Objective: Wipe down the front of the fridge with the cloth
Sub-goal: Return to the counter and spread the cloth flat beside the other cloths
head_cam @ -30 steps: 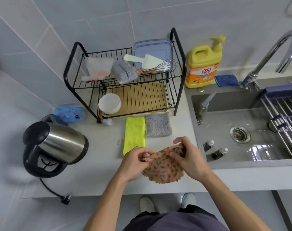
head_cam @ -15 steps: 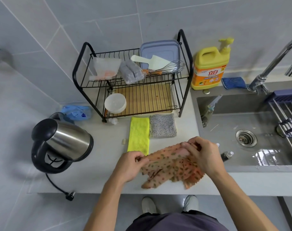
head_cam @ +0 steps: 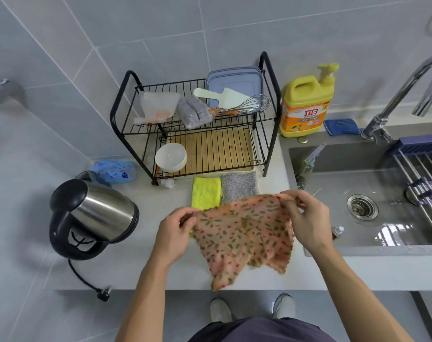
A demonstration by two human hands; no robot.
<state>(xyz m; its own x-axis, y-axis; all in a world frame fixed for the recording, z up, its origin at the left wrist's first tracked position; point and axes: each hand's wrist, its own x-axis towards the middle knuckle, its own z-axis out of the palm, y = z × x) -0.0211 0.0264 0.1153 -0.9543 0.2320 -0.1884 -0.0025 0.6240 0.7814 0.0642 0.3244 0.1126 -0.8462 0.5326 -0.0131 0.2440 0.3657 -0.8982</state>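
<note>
An orange cloth (head_cam: 244, 233) with a leaf and dot pattern hangs spread out above the front of the grey countertop (head_cam: 140, 262). My left hand (head_cam: 175, 230) pinches its left top corner. My right hand (head_cam: 306, 220) pinches its right top corner. The lower part of the cloth droops to the counter's front edge. No fridge is in view.
A yellow cloth (head_cam: 206, 192) and a grey dotted cloth (head_cam: 239, 185) lie behind the orange one. A black dish rack (head_cam: 197, 129) stands at the back, a steel kettle (head_cam: 94, 213) at the left, a sink (head_cam: 372, 193) with tap and yellow detergent bottle (head_cam: 306, 104) at the right.
The cloth was bunched between both hands; my hands have moved apart and it now hangs unfolded and stretched between them.
</note>
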